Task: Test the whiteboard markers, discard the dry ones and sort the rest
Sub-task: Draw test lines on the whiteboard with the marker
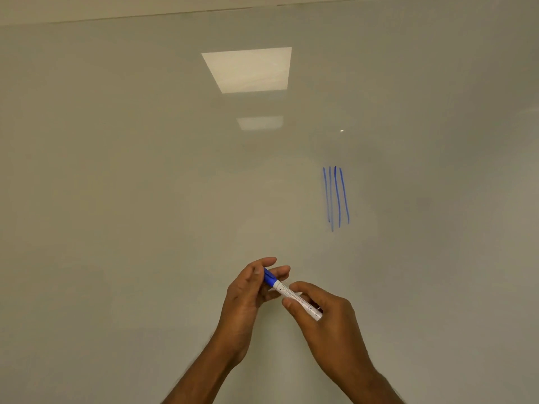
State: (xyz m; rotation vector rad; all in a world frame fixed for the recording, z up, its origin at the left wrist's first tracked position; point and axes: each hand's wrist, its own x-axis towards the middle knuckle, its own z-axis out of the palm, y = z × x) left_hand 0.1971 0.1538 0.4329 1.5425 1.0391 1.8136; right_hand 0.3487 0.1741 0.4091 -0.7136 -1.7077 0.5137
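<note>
A white-barrelled marker (294, 295) with a blue cap (269, 277) lies slanted between my two hands in front of the whiteboard (145, 185). My left hand (250, 290) pinches the blue cap between thumb and fingers. Around the white barrel curl the thumb and fingers of my right hand (323, 319). The cap sits on the marker's end. Several blue vertical strokes (336, 198) mark the board up and to the right of my hands.
The glossy whiteboard fills nearly the whole view. It mirrors two ceiling light panels (248, 70) near the top middle. The board's upper edge (175, 14) runs along the top. No other markers or containers are in view.
</note>
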